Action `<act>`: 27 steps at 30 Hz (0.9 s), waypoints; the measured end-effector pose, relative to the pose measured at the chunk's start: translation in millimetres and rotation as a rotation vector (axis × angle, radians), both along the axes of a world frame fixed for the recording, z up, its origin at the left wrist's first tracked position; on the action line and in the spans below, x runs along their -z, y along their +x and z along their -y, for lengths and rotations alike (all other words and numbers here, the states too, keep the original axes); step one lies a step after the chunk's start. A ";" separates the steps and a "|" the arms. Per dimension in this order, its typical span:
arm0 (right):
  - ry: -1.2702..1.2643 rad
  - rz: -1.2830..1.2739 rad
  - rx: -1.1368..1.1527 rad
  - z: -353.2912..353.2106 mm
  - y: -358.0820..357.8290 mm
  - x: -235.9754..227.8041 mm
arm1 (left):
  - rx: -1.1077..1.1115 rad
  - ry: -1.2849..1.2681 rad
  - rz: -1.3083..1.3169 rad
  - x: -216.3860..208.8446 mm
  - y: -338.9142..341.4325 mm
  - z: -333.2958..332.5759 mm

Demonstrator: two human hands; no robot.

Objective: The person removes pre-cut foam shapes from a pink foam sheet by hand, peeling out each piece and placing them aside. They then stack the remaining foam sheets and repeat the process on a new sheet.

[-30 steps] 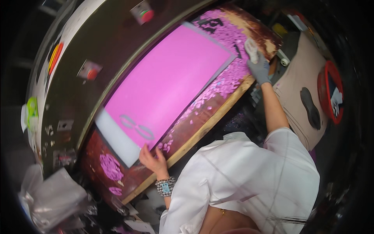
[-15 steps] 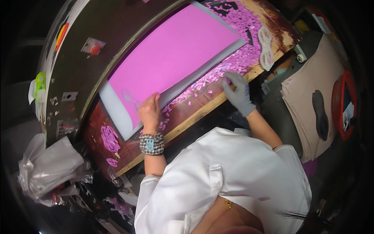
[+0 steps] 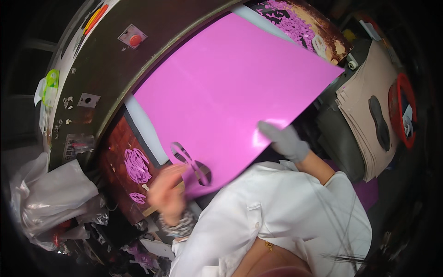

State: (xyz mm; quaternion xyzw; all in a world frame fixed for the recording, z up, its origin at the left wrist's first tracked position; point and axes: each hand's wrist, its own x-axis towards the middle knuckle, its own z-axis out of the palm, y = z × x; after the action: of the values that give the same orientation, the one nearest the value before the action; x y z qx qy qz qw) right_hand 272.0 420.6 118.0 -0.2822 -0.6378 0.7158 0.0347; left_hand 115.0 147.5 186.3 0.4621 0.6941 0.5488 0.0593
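Note:
A large pink sheet (image 3: 230, 87) reaches over the bench's near edge toward my body. Near its lower left corner are looped cut-outs with dark showing through. My right hand (image 3: 285, 141), in a grey glove, grips the sheet's near edge, its fingertips on the top face, where the surface bends and shines. My bare left hand (image 3: 168, 191), with a checked band at the wrist, is at the lower left corner, smeared by motion; its hold cannot be made out. Beneath the sheet, a pale grey board (image 3: 146, 134) shows at the left.
Pink loop-shaped pieces (image 3: 137, 166) lie on the red-brown bench at left. Pink scraps (image 3: 295, 27) cover its far right. A dark green machine beam (image 3: 161, 41) with a red button runs behind. Beige sheets (image 3: 364, 115) and a red bin (image 3: 406, 111) stand at right; plastic bags (image 3: 57, 194) at left.
The pink sheet has been drawn toward my body and now covers most of the scraps and the bench's front edge. My right hand has come onto the sheet; my left hand has moved nearer me.

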 end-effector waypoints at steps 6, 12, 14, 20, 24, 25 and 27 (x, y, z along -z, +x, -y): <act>-0.467 -0.780 0.762 -26.2 64.7 -70.2 | -0.377 -0.553 -0.416 51.9 -70.9 23.4; -0.070 -1.113 0.950 -15.5 163.7 -131.9 | -0.296 0.071 -0.520 113.9 -66.7 -33.3; 0.070 -1.193 1.065 0.3 211.7 -144.5 | -0.127 0.092 -0.317 114.8 -65.3 -49.8; 0.411 -1.379 1.364 85.1 347.9 -155.1 | 0.354 0.103 -0.384 64.6 -28.9 -66.6; 0.592 -1.442 1.523 160.7 431.4 -149.4 | 0.771 0.317 -0.260 13.7 27.3 -89.0; 0.633 -1.456 1.563 181.2 450.0 -144.5 | 0.910 0.320 -0.211 2.9 41.6 -97.8; 0.714 -1.483 1.659 226.7 488.2 -133.1 | 1.362 0.271 -0.088 -13.4 81.0 -116.1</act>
State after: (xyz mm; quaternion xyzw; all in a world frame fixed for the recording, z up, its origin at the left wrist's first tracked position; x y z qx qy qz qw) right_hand 760.2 193.9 251.1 -0.0995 -0.2465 0.2434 0.9328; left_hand 196.0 263.6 199.7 0.8199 0.1768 0.4520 0.3038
